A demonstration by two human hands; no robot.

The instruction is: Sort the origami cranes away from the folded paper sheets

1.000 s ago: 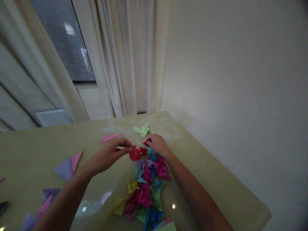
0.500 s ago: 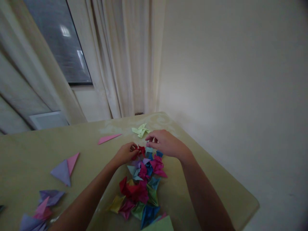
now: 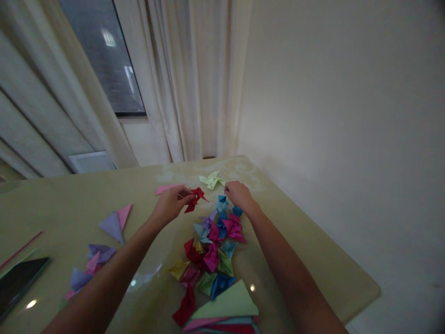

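Observation:
My left hand (image 3: 174, 201) pinches a red folded-paper shape (image 3: 196, 198) with several points, raised above the far end of a cluster of colourful paper shapes. My right hand (image 3: 239, 194) is closed, its fingers curled near one tip of a pale green paper pinwheel (image 3: 212, 180); whatever they may hold is hidden. Below the hands, the cluster includes a light blue paper shape (image 3: 221, 203), a magenta paper shape (image 3: 234, 227) and a blue paper shape (image 3: 222, 284).
A stack of folded paper (image 3: 225, 306) lies at the near edge, beside a red paper piece (image 3: 186, 306). Purple paper triangles (image 3: 111, 226) and a dark flat device (image 3: 22, 283) are on the left of the table (image 3: 306, 260). A wall (image 3: 340, 139) borders the right side.
My left hand has lifted the red paper shape up and left, away from the cluster. My right hand's fingers have curled closed. The view has shifted, showing more of the near stack and the device.

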